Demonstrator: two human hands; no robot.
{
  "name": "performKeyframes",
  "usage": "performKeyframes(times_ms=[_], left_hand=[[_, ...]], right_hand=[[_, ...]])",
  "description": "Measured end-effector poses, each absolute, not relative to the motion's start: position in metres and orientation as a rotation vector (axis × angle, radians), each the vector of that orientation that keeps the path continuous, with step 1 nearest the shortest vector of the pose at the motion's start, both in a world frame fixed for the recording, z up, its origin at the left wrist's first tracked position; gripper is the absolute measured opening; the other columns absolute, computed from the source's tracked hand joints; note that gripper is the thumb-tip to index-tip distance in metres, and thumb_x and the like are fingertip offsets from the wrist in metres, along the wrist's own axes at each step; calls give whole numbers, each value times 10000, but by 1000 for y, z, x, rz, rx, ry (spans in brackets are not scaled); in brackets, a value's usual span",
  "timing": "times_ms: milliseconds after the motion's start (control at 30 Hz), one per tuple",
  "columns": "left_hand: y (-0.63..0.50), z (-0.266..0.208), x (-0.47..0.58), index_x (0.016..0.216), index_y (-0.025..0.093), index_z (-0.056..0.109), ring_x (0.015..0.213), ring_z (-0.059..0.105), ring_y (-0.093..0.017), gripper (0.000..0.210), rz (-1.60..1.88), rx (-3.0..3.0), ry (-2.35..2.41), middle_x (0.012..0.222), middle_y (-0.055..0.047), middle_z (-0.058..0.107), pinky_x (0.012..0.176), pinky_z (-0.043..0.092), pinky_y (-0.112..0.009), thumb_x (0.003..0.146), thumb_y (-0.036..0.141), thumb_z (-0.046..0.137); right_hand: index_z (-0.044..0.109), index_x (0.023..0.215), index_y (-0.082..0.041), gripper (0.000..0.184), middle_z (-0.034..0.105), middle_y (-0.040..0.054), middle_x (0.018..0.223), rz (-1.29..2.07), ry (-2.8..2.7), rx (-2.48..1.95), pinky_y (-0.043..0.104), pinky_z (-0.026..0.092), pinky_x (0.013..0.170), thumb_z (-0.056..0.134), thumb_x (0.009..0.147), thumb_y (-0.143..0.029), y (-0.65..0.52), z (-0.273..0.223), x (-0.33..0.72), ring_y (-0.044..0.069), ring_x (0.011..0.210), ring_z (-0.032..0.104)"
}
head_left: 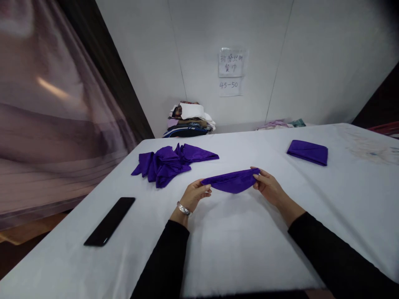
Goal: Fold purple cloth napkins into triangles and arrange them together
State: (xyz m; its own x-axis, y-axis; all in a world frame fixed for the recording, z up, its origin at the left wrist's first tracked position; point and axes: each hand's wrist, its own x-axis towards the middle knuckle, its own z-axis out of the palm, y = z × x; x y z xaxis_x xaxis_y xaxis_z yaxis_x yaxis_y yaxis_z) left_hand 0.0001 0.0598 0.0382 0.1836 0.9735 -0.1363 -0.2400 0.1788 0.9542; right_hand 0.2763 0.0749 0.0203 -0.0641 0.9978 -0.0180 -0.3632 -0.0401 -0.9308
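Note:
A purple cloth napkin (233, 181) is stretched between my two hands above the white table. Its upper edge runs nearly straight, with a fold showing along it, and the lower part sags to a blunt point. My left hand (195, 194), with a silver bracelet at the wrist, pinches the left corner. At the right corner, my right hand (264, 184) grips the cloth between thumb and fingers. Loose purple napkins (168, 162) lie crumpled in a heap beyond my left hand. A neatly folded purple napkin (308, 152) rests flat at the far right.
On the white-covered table (249, 249), a black flat slab like a phone (110, 222) lies at the left. A stack of folded clothes (188, 120) stands past the far edge, by a wall with paper signs (231, 66). A curtain (56, 112) hangs at the left.

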Motion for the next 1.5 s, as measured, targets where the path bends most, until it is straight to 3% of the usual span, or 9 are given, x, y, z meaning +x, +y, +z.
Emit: performKeyframes(times_ms=[233,367,500,567,667,1033,1233,1500], left_hand=[[62,24,12,675,166,545,467,508,-84,296,995,1179,1298,500,45,526,505,435,-232,649,447,637],[68,10,15,567,183,526,416,464,-96,259,811,1358,1619,427,51,478,453,381,-230,670,408,600],[67,4,15,681,205,612,613,528,-125,102,859,1495,1785,619,24,574,581,399,-241,655,300,638],[66,3,14,817,225,637,684,540,-132,159,866,1647,1851,806,3,612,628,404,-251,674,294,635],[63,3,13,894,246,644,708,552,-133,196,812,1883,1844,940,-3,607,642,409,-258,737,345,584],[64,4,15,762,256,636,773,556,-131,134,704,2001,1844,838,27,605,639,370,-241,793,282,508],[64,3,14,775,252,625,771,552,-124,133,693,2014,1833,854,30,600,636,369,-234,802,281,499],[63,5,15,775,250,617,769,547,-124,135,648,2038,1847,859,26,594,625,362,-237,809,275,489]], right_hand=[[541,1122,-196,487,473,-72,527,1320,-1108,-1108,230,335,436,652,682,-371,79,15,285,81,422,423],[519,1180,-199,496,535,-49,569,889,-1485,-1467,261,375,502,588,711,-344,88,-8,289,123,492,487],[532,1186,-248,431,628,-13,719,525,-1803,-1654,276,392,603,532,759,-302,91,-18,290,153,637,557],[525,1197,-245,424,638,-7,734,465,-1859,-1701,279,386,598,520,778,-306,90,-16,289,161,651,564],[529,1192,-239,407,643,-4,737,430,-1896,-1712,287,389,606,511,793,-317,89,-13,288,170,667,568],[540,1171,-249,383,632,-20,756,503,-1831,-1592,277,414,643,492,793,-291,94,-19,289,148,659,557],[460,1253,-249,484,637,0,816,461,-1716,-1692,278,401,607,500,799,-414,96,-16,290,153,651,559],[495,1220,-246,445,615,-4,855,530,-1622,-1516,275,428,634,496,778,-294,100,-20,283,129,630,532]])
